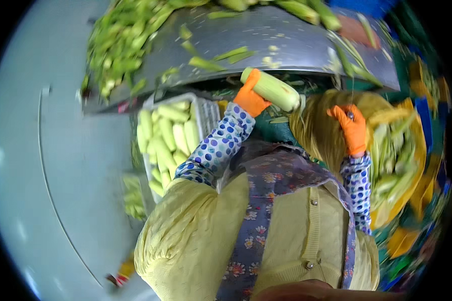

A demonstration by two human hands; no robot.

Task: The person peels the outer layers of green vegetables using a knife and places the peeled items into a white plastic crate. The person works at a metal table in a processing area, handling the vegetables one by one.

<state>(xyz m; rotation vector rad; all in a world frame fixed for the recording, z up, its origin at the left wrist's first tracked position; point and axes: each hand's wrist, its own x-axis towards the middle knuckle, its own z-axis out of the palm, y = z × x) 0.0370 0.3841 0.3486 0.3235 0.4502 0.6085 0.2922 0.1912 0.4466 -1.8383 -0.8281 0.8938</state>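
My left hand (251,98), in an orange glove, is wrapped round an ear of corn (277,91) in pale green husk with its ends cut off flat. The ear lies tilted in the air just in front of the near edge of a metal table (281,47). My right hand (354,129), also gloved in orange, is closed beside a brownish-yellow sack (314,123). A small dark, shiny bit shows at its fingers, too small to name. Left of my left hand stands a white crate (208,118) holding several trimmed ears (172,131).
Loose green husks (118,47) are heaped on the table's left end, with more ears (299,11) along its far side. An open yellow bag (421,150) of husk leaves stands at the right. A blurred container (134,196) of green pieces sits on the grey floor (75,165).
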